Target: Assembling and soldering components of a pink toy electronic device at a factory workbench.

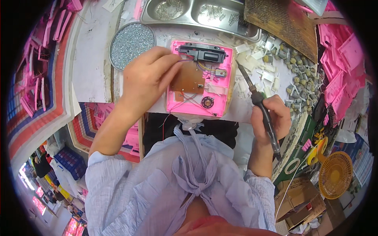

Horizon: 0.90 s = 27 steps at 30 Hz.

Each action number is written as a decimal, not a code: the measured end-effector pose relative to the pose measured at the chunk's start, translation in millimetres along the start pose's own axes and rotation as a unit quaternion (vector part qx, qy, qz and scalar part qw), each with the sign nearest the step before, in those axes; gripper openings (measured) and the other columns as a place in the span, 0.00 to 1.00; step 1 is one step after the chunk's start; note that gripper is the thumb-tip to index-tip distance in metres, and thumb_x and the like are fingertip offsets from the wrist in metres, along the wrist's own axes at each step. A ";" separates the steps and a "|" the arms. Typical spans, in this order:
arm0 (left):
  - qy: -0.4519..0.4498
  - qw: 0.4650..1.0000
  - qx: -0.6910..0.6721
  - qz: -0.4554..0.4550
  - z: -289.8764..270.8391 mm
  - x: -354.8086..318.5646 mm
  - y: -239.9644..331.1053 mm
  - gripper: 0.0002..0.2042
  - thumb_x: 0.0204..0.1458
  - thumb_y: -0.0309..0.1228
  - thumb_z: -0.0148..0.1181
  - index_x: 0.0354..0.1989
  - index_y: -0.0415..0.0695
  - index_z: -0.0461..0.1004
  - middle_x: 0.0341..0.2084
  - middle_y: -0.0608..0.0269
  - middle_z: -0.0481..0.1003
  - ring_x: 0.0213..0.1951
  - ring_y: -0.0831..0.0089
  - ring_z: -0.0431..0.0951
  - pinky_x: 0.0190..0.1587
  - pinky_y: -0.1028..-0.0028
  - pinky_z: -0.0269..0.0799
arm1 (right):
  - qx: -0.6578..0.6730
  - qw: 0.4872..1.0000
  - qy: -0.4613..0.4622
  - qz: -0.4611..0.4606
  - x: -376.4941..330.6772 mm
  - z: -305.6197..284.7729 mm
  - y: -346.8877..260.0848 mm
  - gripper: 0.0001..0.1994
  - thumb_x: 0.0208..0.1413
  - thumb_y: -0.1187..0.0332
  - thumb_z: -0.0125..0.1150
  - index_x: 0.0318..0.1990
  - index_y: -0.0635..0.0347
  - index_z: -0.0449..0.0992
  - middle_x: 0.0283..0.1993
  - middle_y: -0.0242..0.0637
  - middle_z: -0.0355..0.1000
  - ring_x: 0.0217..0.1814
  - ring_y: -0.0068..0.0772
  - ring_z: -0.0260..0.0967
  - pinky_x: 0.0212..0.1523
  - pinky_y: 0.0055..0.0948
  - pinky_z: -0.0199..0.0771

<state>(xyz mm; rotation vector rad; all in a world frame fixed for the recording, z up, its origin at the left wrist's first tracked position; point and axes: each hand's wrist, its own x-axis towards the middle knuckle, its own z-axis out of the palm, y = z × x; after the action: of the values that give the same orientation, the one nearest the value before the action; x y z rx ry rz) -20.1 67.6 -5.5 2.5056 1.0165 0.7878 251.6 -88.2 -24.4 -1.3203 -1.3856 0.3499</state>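
A pink plastic housing (pixel 219 105) lies open side up on the bench before me. Inside it are a black module (pixel 205 55) along the far edge, a brown circuit board (pixel 188 80), a small motor (pixel 220 73) and a round black speaker (pixel 207 102), joined by thin wires. My left hand (pixel 151 74) reaches over the housing's left edge, its thumb and fingers pinching a thin wire (pixel 186 60) near the black module. To the right of the housing, my right hand (pixel 272 118) grips a soldering iron (pixel 263 108), whose tip points up and left, apart from the housing.
A round tray of small metal screws (pixel 132 45) stands at the far left. Beyond the housing sits a steel compartment tray (pixel 193 19) with springs. White plastic parts (pixel 267 74) and small grey pieces (pixel 301 84) are heaped at right, near pink shells (pixel 342 74) and a yellow fan (pixel 335 175).
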 end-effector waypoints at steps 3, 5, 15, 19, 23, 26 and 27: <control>0.071 0.989 -0.128 0.033 26.9 12.6 3.7 0.06 0.52 0.24 0.70 0.38 0.41 0.82 0.32 0.58 0.82 0.33 0.66 0.84 0.32 0.73 0.79 | 0.053 0.991 0.044 0.111 -8.0 11.3 -7.2 0.21 0.49 0.76 0.76 0.51 0.68 0.77 0.36 0.40 0.79 0.36 0.27 0.76 0.39 0.24 0.76; 0.030 0.947 -0.292 -0.130 39.8 6.5 9.2 0.05 0.54 0.22 0.69 0.38 0.38 0.81 0.34 0.60 0.83 0.32 0.78 0.84 0.33 0.79 0.79 | 0.082 0.988 0.015 0.132 0.8 19.4 -7.5 0.21 0.51 0.77 0.75 0.53 0.68 0.77 0.39 0.39 0.80 0.38 0.24 0.77 0.42 0.23 0.77; -0.031 0.827 -0.490 -0.273 38.9 6.4 8.9 0.07 0.60 0.24 0.67 0.43 0.35 0.80 0.32 0.65 0.82 0.30 0.83 0.80 0.36 0.81 0.77 | 0.125 0.982 -0.056 0.132 61.9 85.9 -11.2 0.27 0.55 0.81 0.68 0.64 0.57 0.72 0.43 0.35 0.78 0.41 0.21 0.76 0.44 0.22 0.78; -0.067 0.847 -0.458 -0.262 35.6 5.4 4.4 0.05 0.61 0.23 0.65 0.43 0.35 0.80 0.32 0.65 0.82 0.31 0.81 0.79 0.37 0.80 0.76 | 0.161 0.979 -0.065 0.108 64.7 99.5 -1.9 0.28 0.55 0.82 0.66 0.65 0.56 0.71 0.45 0.36 0.77 0.43 0.24 0.77 0.46 0.25 0.79; -0.078 0.882 -0.398 -0.240 31.1 5.8 5.6 0.04 0.61 0.24 0.65 0.41 0.36 0.81 0.32 0.66 0.81 0.32 0.82 0.78 0.37 0.80 0.75 | 0.141 0.980 -0.068 0.124 65.5 103.5 -6.6 0.28 0.55 0.82 0.66 0.64 0.56 0.71 0.43 0.36 0.76 0.43 0.26 0.78 0.46 0.26 0.79; -0.065 0.900 -0.383 -0.196 31.1 5.7 3.9 0.04 0.60 0.24 0.64 0.39 0.36 0.80 0.32 0.65 0.79 0.33 0.82 0.77 0.37 0.80 0.74 | 0.114 0.985 -0.060 0.113 61.8 104.3 -4.6 0.27 0.54 0.82 0.66 0.63 0.57 0.73 0.42 0.37 0.76 0.42 0.28 0.78 0.46 0.26 0.79; -0.066 0.909 -0.369 -0.182 31.0 6.1 1.2 0.04 0.59 0.24 0.65 0.38 0.36 0.80 0.33 0.64 0.79 0.33 0.82 0.76 0.37 0.80 0.73 | 0.102 0.988 -0.054 0.100 59.4 105.0 -3.2 0.27 0.53 0.83 0.67 0.62 0.57 0.73 0.42 0.38 0.76 0.42 0.29 0.78 0.45 0.27 0.78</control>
<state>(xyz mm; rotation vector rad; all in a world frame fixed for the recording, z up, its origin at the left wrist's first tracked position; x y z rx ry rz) 2.8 68.4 -27.3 1.6414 0.8791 0.6995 178.5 7.8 -26.1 -1.2879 -1.2708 0.6906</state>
